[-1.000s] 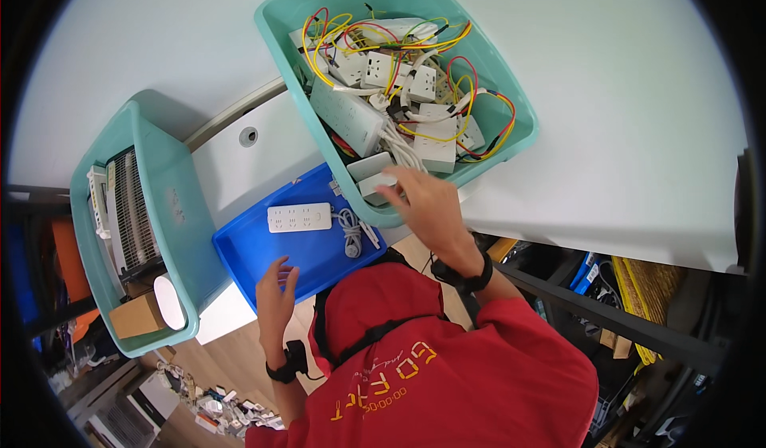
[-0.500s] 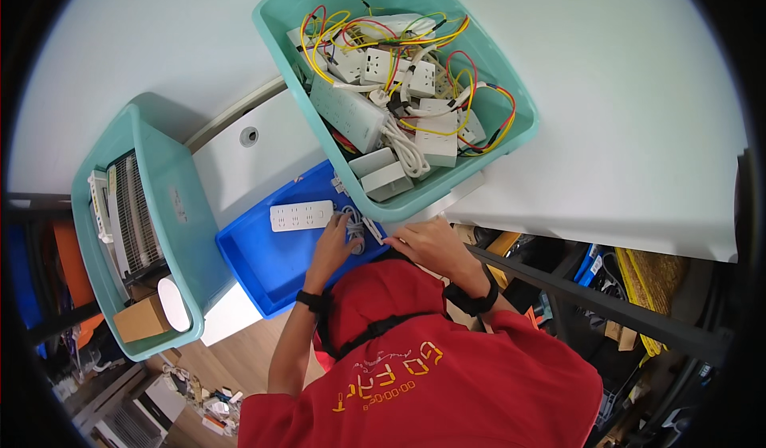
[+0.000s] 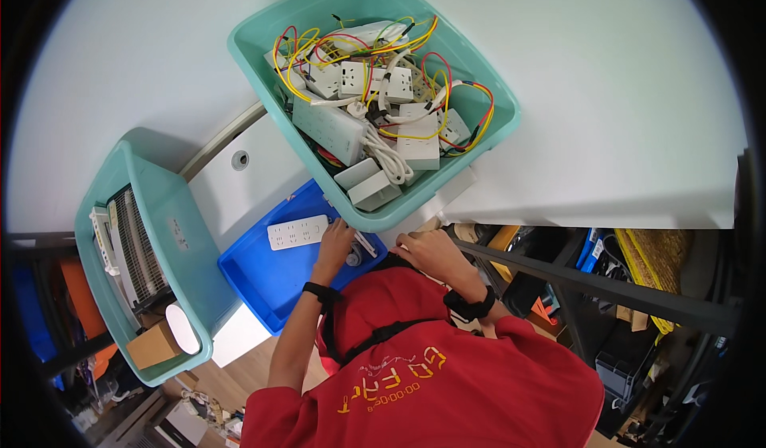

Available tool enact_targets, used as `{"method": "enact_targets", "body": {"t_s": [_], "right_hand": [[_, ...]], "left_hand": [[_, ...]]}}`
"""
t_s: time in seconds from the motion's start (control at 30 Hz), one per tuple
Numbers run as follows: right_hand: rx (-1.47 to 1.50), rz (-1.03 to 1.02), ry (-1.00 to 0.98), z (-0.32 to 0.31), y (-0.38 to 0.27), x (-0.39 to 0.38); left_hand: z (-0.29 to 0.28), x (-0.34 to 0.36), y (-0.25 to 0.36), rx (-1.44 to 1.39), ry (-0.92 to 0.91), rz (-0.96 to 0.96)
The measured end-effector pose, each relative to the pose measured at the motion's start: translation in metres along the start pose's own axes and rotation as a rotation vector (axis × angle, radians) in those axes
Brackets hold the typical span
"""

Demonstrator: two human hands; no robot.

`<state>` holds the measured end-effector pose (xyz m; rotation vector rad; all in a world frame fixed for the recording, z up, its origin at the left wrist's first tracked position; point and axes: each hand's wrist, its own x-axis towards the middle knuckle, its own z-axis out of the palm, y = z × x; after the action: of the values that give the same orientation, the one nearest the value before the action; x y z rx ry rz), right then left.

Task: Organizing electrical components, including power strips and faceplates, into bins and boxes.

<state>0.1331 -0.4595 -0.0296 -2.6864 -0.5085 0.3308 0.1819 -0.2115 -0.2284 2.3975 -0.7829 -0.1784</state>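
Power strip: white, flat, oblong plastic with rounded edges and dark slots, the strip (image 3: 298, 232) lies inside the shallow, smooth blue tray (image 3: 271, 279).
Left hand: the left hand (image 3: 336, 244) is curled over the grey cord (image 3: 354, 256) beside the strip; its fingers are bent close together, and I cannot tell whether they pinch the cord.
Right hand: the right hand (image 3: 431, 254) is bunched just beyond the tray's right corner, fingers folded; what they pinch, if anything, cannot be told.
Upper tub: teal, round-cornered plastic tub (image 3: 472, 63), heaped with boxy white sockets (image 3: 418, 146), a looped white cable (image 3: 389, 161) and thin, springy wires; lower layers are buried.
Left tub: the second teal tub (image 3: 195, 266) holds a ribbed grille (image 3: 137, 244) and a matte cardboard box (image 3: 153, 345).
Hard to see: most of the cord is covered by the left hand; shelf contents at right are dim and cut off.
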Motion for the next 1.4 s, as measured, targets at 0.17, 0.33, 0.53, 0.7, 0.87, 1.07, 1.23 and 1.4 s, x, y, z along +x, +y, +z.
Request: {"method": "enact_targets", "body": {"t_s": [0.17,0.33,0.53,0.7,0.87,1.07,1.23,1.4], "right_hand": [[0.006,0.043,-0.045,0.002,0.004,-0.001],[0.030,0.054,-0.073,0.008,0.011,-0.002],[0.018,0.035,-0.063,0.007,0.010,0.001],[0.024,-0.017,-0.074,0.008,0.006,0.007],[0.169,-0.140,0.065,-0.013,-0.022,0.018],[0.331,-0.156,0.103,-0.042,-0.059,0.022],[0.359,-0.202,0.136,-0.067,-0.081,0.028],[0.543,-0.313,0.083,-0.083,-0.094,0.028]], "left_hand": [[-0.013,0.003,-0.004,0.046,-0.050,0.098],[-0.034,0.006,-0.006,0.179,-0.080,0.324],[-0.058,0.005,-0.008,0.230,-0.063,0.361],[-0.083,-0.008,0.008,0.134,0.166,0.192],[-0.133,-0.035,0.052,-0.223,0.394,-0.211],[-0.182,-0.075,0.082,-0.689,0.538,-0.538],[-0.210,-0.103,0.102,-0.868,0.667,-0.560],[-0.226,-0.105,0.131,-1.091,0.711,-0.554]]}}
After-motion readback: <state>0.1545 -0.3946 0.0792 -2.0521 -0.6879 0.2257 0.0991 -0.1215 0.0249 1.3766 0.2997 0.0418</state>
